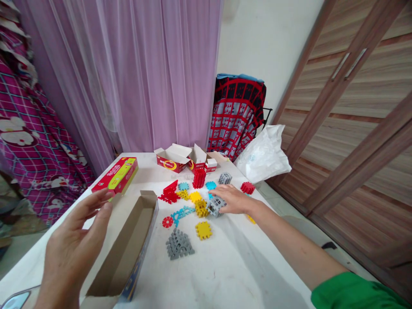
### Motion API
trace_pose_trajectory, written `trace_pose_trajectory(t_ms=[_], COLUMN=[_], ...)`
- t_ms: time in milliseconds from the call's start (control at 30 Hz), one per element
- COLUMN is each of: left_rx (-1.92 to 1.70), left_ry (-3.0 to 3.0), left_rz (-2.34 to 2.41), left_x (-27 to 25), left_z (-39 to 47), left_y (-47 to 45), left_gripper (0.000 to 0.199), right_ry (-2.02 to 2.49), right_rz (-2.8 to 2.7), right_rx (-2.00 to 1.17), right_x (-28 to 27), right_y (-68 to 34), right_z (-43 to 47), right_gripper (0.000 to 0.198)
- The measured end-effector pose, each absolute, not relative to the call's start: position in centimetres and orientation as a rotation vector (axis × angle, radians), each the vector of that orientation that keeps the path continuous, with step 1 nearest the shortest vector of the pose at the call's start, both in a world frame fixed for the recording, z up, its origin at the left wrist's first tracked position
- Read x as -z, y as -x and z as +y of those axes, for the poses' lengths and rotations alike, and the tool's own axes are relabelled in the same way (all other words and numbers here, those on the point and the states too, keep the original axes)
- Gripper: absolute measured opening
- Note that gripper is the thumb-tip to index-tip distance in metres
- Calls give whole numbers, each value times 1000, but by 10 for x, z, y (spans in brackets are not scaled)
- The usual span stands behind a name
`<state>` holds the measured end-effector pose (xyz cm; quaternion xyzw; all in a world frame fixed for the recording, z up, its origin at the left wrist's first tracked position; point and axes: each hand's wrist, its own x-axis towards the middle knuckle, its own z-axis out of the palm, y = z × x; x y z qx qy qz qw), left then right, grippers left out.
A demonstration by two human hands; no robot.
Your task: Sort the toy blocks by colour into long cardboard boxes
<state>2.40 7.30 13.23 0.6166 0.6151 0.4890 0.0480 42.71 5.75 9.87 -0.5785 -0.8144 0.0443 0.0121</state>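
Left hand point(72, 241) is empty, thumb and fingers parted, beside the open cardboard box point(129, 240), whose long axis runs away from the person and slightly rightward across the tabletop point(212, 274). Right hand point(237, 199), partly curled, is at the grey block point(215, 207) and much the nearer to it; grip or mere contact cannot be determined. Said block lies right of the box's far end, just beside a yellow block point(201, 208).

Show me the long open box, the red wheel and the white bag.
Long open box point(128, 244): head view, bare inside.
Red wheel point(168, 222): head view, its middle.
White bag point(264, 154): head view, its side.
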Motion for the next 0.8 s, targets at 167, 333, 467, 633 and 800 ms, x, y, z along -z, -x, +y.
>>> trace_pose_trajectory(t_ms=[167, 333, 467, 633, 800], left_rx=[-968, -951, -1049, -1071, -1035], left_ry=[-1744, -1819, -1808, -1753, -1638], left_rz=[2134, 2055, 2057, 2114, 2151], left_x=[-133, -123, -119, -118, -117], left_z=[82, 80, 77, 71, 65], left_y=[-11, -6, -3, 7, 9], left_gripper=[42, 43, 38, 39, 41], right_ry=[1701, 1632, 1577, 1525, 1677], right_rz=[-2711, -2786, -2767, -2651, -2483], right_rx=[-107, -117, -120, -136, -177], right_x=[-98, -93, -88, -88, -91], right_y=[-415, -410, -408, -413, -429], right_z=[59, 65, 66, 68, 66], right_gripper=[69, 70, 68, 63, 61])
